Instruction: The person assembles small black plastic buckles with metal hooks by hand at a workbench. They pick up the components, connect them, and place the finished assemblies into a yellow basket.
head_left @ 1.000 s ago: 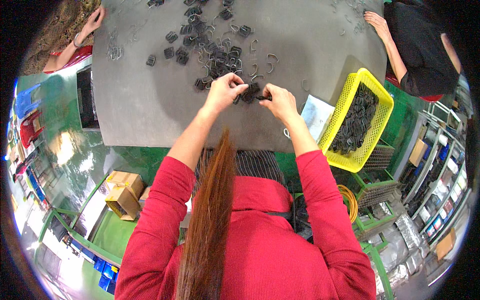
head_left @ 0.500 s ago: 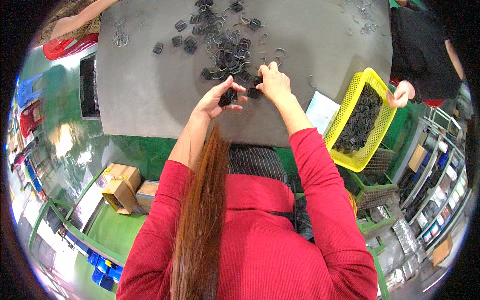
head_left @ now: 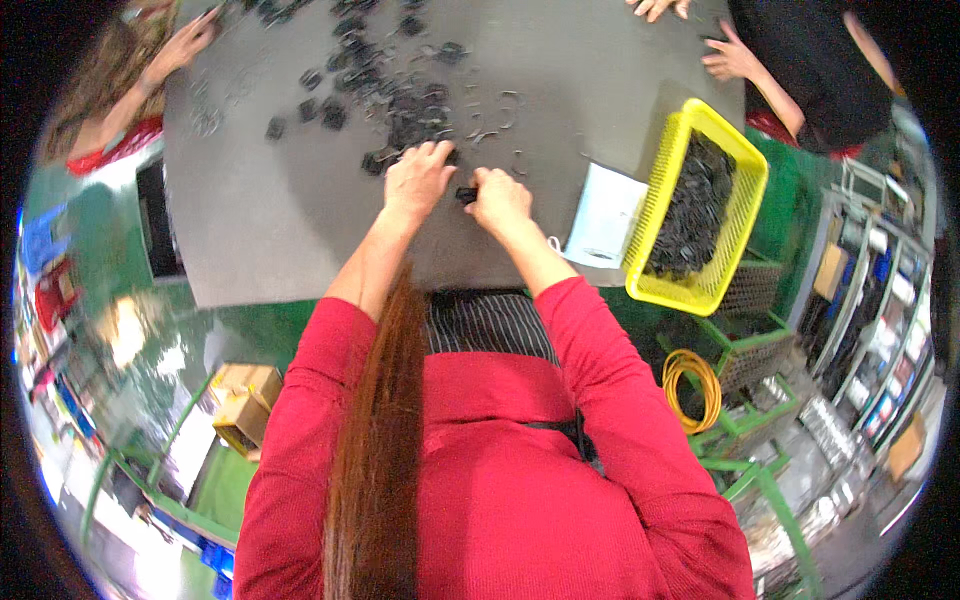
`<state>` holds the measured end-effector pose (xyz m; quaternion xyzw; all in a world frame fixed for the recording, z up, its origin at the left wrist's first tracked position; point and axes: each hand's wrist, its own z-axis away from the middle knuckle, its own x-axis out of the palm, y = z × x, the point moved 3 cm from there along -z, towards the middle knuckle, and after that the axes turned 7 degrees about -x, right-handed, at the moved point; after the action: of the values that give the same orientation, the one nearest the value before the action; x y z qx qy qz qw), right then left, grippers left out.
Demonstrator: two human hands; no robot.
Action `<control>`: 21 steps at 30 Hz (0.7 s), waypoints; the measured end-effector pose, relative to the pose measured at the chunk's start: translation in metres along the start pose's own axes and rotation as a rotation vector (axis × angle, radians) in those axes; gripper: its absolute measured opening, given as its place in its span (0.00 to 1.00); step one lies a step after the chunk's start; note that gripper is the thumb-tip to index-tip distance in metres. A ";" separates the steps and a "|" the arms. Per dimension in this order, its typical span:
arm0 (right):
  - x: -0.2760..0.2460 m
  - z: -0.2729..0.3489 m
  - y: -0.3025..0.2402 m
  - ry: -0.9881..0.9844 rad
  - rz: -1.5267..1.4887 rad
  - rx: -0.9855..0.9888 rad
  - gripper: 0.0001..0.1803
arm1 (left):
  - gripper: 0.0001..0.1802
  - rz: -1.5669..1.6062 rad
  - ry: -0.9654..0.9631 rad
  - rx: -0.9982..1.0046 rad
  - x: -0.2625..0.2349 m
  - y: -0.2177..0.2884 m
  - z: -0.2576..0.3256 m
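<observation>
My right hand [head_left: 500,198] is closed, its thumb and fingers pinching a small black plastic part [head_left: 466,195] just above the grey table. My left hand [head_left: 418,178] is back-up at the near edge of a loose pile of black plastic parts [head_left: 405,120]. Its fingers are bent together, and whatever they hold is hidden beneath them. A bit of black shows beside its fingertips. Bent metal wire hooks [head_left: 495,112] are scattered among the pile and to its right.
A yellow perforated basket [head_left: 640,262] full of black parts stands at the table's right edge, beside a pale blue sheet [head_left: 604,215]. Co-workers' hands [head_left: 735,55] [head_left: 188,42] are over the table's far right and far left. An orange coil [head_left: 690,390] hangs below right.
My left hand has turned from palm-up, with a black part in it, to back-up by the pile. The right-hand co-worker's hand has left the basket for the table. The whole view has shifted.
</observation>
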<state>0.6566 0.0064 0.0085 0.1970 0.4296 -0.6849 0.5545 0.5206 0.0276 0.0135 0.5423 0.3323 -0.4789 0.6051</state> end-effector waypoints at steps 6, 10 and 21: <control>-0.016 0.045 0.056 0.163 -0.391 0.059 0.20 | 0.11 0.002 0.075 0.098 0.001 0.026 -0.014; -0.060 0.100 0.138 0.436 -0.695 0.204 0.22 | 0.12 0.467 -0.149 0.020 0.007 0.105 -0.025; -0.168 0.146 0.203 0.739 0.017 0.437 0.31 | 0.26 0.798 -0.069 0.173 -0.027 0.224 -0.020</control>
<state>0.9275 -0.0155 0.1400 0.5454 0.4427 -0.6386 0.3142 0.7246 0.0425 0.1099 0.6612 0.0338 -0.2504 0.7063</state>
